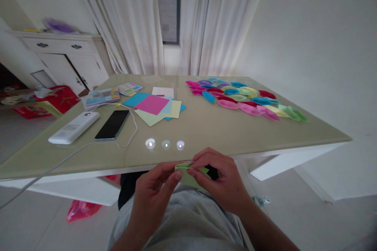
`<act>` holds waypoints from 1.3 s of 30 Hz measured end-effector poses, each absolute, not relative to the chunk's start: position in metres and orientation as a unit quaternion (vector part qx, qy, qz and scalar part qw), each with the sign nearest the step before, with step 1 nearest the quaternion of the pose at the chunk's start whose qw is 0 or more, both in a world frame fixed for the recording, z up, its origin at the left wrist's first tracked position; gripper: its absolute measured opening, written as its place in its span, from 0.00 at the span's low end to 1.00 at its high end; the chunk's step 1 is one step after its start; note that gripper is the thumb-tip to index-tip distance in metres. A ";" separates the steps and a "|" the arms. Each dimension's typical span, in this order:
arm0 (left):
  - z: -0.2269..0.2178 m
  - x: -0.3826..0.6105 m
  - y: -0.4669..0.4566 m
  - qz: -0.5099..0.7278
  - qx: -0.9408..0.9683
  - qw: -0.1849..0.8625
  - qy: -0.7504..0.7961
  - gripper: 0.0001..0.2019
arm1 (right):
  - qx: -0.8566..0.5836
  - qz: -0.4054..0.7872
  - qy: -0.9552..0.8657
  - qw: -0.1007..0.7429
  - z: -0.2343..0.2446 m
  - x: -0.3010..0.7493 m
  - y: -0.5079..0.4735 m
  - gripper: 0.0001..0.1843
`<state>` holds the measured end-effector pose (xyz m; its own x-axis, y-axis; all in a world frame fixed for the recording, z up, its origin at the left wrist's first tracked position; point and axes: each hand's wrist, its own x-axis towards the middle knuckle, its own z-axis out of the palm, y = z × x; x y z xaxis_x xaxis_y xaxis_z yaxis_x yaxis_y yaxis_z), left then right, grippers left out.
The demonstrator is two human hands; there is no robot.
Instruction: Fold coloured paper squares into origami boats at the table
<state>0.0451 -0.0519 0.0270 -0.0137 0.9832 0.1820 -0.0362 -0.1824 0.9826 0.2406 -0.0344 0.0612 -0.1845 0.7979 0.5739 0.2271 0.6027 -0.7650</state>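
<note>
A light green sheet of paper (190,178), partly folded along its upper edge, is held between my two hands just off the table's near edge. My left hand (156,188) pinches its left side between thumb and forefinger. On the right side, the thumb and fingers of my right hand (219,176) press on the fold. Part of the paper is hidden behind the fingers. Farther back on the table lie loose coloured paper sheets (153,104) in pink, blue, pale green and yellow. To the right, many folded paper boat-like shapes (235,96) in several colours lie in rows.
On the left of the glossy table (203,133) are a white power bank (73,127), a black-screened phone (112,124), a white cable (85,147) and booklets (101,97). Curtains (126,19) hang behind. A white cabinet (64,59) stands at the back left.
</note>
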 end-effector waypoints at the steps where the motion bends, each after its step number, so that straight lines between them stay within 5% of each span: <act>1: 0.028 0.045 -0.052 0.550 0.533 0.454 0.457 0.11 | -0.356 0.270 -0.720 0.530 0.061 0.240 -0.034 0.05; 39: 0.025 0.044 -0.050 0.532 0.536 0.451 0.475 0.10 | -0.455 0.320 -0.656 0.510 0.055 0.241 -0.034 0.02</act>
<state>0.0440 -0.0504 0.0254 -0.0167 0.9897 0.1419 0.0293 -0.1414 0.9895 0.2410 -0.0343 0.0551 -0.0649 0.9233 0.3786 0.2703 0.3815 -0.8840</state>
